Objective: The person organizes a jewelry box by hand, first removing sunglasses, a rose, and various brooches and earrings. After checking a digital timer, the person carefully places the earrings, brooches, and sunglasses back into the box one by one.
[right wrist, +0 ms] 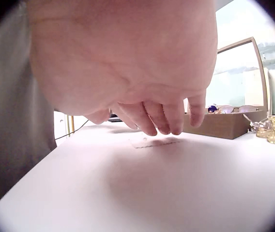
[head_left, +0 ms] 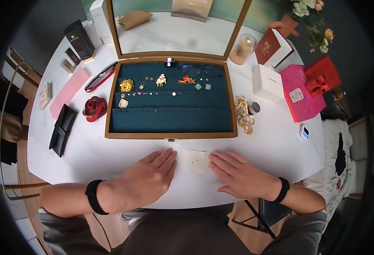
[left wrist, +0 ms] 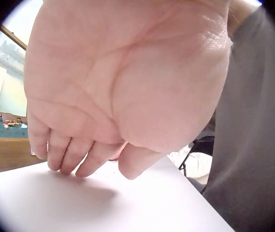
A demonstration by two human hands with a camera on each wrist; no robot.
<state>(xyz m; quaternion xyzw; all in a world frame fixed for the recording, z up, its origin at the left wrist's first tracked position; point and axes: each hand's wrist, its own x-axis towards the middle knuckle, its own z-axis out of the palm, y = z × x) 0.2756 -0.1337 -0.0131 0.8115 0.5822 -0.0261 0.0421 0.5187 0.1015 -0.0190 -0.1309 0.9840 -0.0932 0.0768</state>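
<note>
A small cream-coloured cloth or paper piece (head_left: pixel 196 162) with thin dark marks lies flat on the white table, in front of the jewellery case. The fingertips of my right hand (head_left: pixel 247 177) are at its right edge, the fingers extended. My left hand (head_left: pixel 146 180) is to the left of the piece, palm down with extended fingers, apart from it and holding nothing. In the right wrist view the piece (right wrist: pixel 153 143) shows beyond the fingers of my right hand (right wrist: pixel 128 58). The left wrist view shows the palm of my left hand (left wrist: pixel 118 82) over the table.
The wooden case (head_left: pixel 172 135) stands with its glass lid up, holding brooches, earrings and glasses (head_left: pixel 201 70). At left are a black pouch (head_left: pixel 63 130), a red flower (head_left: pixel 94 109) and red glasses. Gold jewellery (head_left: pixel 243 115), a white box (head_left: pixel 268 83) and a small timer (head_left: pixel 304 132) lie at right.
</note>
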